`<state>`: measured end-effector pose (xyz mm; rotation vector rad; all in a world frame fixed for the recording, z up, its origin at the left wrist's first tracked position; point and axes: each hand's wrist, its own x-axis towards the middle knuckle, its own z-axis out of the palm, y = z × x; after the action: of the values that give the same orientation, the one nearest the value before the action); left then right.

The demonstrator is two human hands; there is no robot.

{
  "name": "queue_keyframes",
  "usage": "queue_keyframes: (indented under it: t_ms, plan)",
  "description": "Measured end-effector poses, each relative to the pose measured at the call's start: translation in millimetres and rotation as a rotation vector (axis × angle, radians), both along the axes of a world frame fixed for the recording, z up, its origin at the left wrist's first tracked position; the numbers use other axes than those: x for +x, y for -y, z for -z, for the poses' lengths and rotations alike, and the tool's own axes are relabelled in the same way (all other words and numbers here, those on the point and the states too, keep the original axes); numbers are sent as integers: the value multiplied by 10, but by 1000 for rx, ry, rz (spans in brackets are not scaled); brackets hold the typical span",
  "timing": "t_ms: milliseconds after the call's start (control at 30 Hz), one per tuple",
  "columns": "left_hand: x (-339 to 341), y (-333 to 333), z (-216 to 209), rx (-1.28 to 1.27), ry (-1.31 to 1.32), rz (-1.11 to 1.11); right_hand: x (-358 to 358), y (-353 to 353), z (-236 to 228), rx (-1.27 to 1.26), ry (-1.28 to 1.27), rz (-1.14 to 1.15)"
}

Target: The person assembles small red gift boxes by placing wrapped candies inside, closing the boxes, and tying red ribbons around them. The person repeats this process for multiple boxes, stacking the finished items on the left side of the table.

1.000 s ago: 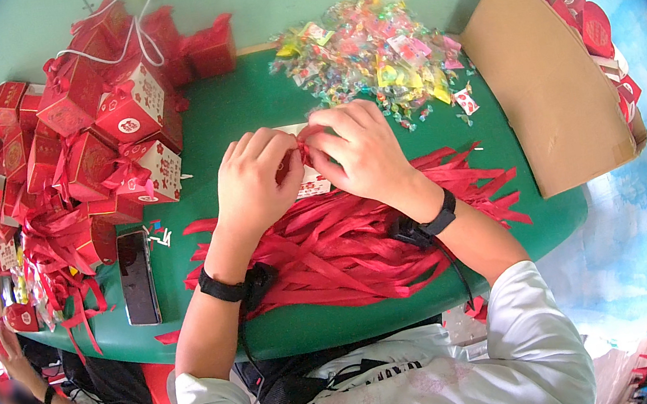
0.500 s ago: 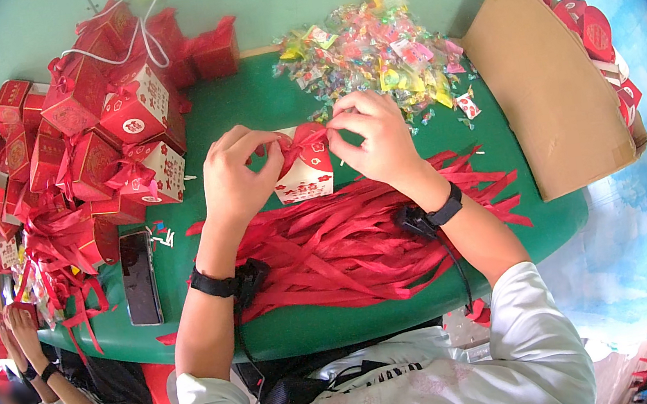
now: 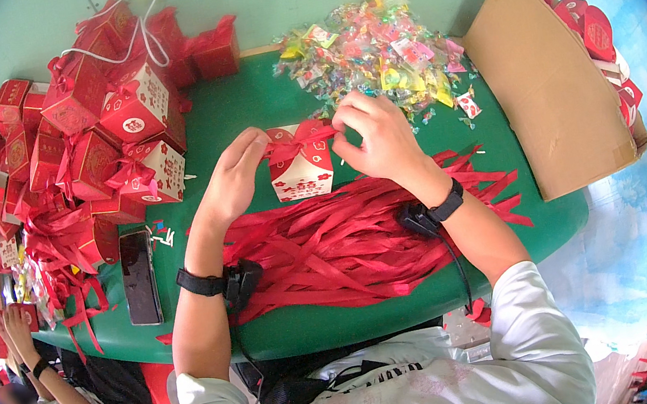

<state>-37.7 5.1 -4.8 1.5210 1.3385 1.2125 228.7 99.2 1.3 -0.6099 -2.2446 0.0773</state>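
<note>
In the head view, the box (image 3: 302, 180) stands on the green table (image 3: 219, 109), a red bow (image 3: 299, 143) across its top. The right hand (image 3: 381, 142) is curled, thumb and forefinger pinched on the bow's right end. The left hand (image 3: 230, 184) has its fingers close together, tips at the bow's left end; whether they grip it I cannot tell. Loose ribbons (image 3: 329, 242) lie nearer the person; sweets (image 3: 394, 60) are heaped beyond.

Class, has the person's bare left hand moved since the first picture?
Yes: the left hand moved leftward, toward the black rectangular phone lying on the green table.
</note>
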Motion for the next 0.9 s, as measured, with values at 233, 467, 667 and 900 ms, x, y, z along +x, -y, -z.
queue_keyframes:
  t_ms: [233,467,667,900]
  plan:
    - [4,-20,-46,12,18,-51,-22,12,25,-6,29,13]
    - [67,3,-102,-157,352,47,14,-5,58,-32,44,11]
    - [-179,-132,93,-129,35,4,-6,-15,46,-19,33,-3]
    - [-147,-95,74,-14,-200,-75,4,-23,66,-34,48,3]
